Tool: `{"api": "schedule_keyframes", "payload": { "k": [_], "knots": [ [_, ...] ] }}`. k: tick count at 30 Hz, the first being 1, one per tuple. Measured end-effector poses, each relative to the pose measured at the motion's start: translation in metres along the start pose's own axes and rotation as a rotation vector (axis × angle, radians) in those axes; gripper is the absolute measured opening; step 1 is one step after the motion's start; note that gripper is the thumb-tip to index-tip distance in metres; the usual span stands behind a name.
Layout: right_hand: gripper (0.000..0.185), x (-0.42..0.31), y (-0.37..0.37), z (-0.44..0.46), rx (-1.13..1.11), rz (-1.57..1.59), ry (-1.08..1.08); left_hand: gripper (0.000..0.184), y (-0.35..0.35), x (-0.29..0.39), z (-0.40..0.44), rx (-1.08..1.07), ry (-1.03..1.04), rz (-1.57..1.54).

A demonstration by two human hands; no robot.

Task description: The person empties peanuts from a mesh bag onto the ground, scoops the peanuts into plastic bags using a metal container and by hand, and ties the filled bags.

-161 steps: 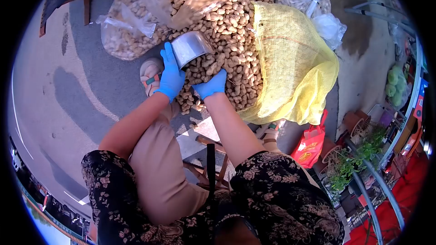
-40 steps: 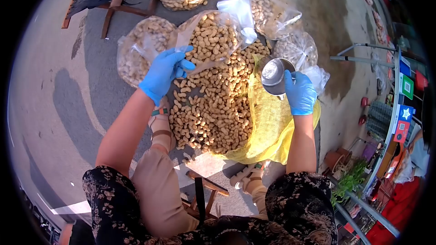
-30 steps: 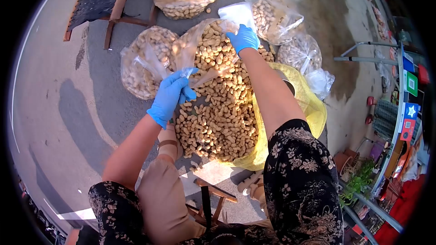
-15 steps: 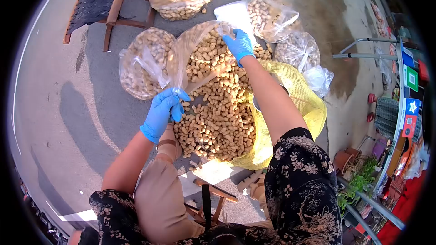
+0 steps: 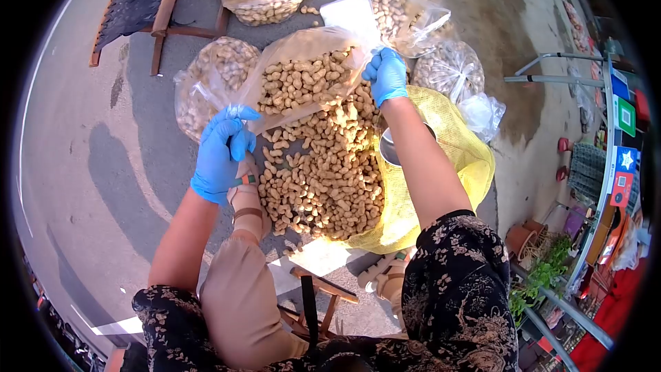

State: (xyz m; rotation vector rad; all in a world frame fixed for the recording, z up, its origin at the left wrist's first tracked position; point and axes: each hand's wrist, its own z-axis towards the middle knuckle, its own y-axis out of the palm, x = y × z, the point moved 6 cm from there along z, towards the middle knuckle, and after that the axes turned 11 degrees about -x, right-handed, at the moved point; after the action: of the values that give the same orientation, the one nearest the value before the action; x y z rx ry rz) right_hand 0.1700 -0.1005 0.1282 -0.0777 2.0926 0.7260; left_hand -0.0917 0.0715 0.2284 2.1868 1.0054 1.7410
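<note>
Both my hands wear blue gloves and pull a clear plastic bag (image 5: 292, 45) wide by its rim. My left hand (image 5: 224, 148) pinches the bag's left edge, and my right hand (image 5: 385, 74) is closed on its right edge. Inside the bag lie many peanuts (image 5: 303, 83) in their shells. Below its mouth a heap of loose peanuts (image 5: 323, 186) spreads over a yellow mesh sack (image 5: 454, 155) and the ground. Partly hidden by my right forearm, a metal container (image 5: 391, 148) rests on the sack.
Filled peanut bags stand around: one at the left (image 5: 210, 76), one at the back (image 5: 258, 7), and others at the right (image 5: 451, 72). White plastic sheets (image 5: 352, 17) lie behind. A wooden chair (image 5: 169, 7) stands back left; a small stool (image 5: 327, 289) is below me. Metal rails (image 5: 558, 78) stand right.
The bag's mouth has been stretched wider. My left hand moved left and up with its edge; my right hand moved right and slightly down, its fingers now closed on the rim.
</note>
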Motion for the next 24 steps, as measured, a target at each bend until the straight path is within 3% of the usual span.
{"api": "schedule_keyframes", "payload": {
  "k": [3,6,7,12,13,16,17,18,21,24],
  "knots": [
    [0.021,-0.012,-0.006,0.009,-0.1,0.132,-0.029,0.024,0.009,0.022,-0.001,-0.077,0.078,-0.052],
    [0.019,-0.024,-0.015,0.004,0.115,-0.045,-0.161,0.025,0.025,0.035,-0.003,-0.123,0.073,-0.011],
    [0.018,-0.028,-0.012,-0.004,0.166,-0.246,-0.151,0.024,0.032,0.033,-0.003,-0.126,0.031,0.033],
    [0.088,0.007,0.026,-0.004,0.126,-0.893,-0.022,0.026,0.046,-0.001,-0.007,-0.164,-0.161,0.084],
    [0.083,0.01,0.033,-0.003,0.193,-1.169,-0.022,0.026,0.048,-0.006,-0.009,-0.176,-0.168,0.114],
    [0.062,0.019,0.019,0.017,0.176,-1.399,0.291,0.026,0.043,-0.004,-0.012,-0.161,-0.158,0.045],
    [0.042,0.02,0.001,0.026,0.258,-1.417,0.261,0.027,0.038,-0.001,-0.013,-0.145,-0.143,0.0],
    [0.035,0.012,-0.007,0.026,0.221,-1.52,0.311,0.027,0.033,0.003,-0.013,-0.128,-0.127,-0.049],
    [0.028,-0.029,-0.021,0.013,0.222,-1.903,0.187,0.028,0.013,0.016,-0.009,-0.092,-0.022,-0.053],
    [0.034,-0.071,-0.039,-0.005,0.253,-1.951,0.22,0.029,0.003,0.022,0.0,-0.051,-0.017,-0.066]
  ]
}}
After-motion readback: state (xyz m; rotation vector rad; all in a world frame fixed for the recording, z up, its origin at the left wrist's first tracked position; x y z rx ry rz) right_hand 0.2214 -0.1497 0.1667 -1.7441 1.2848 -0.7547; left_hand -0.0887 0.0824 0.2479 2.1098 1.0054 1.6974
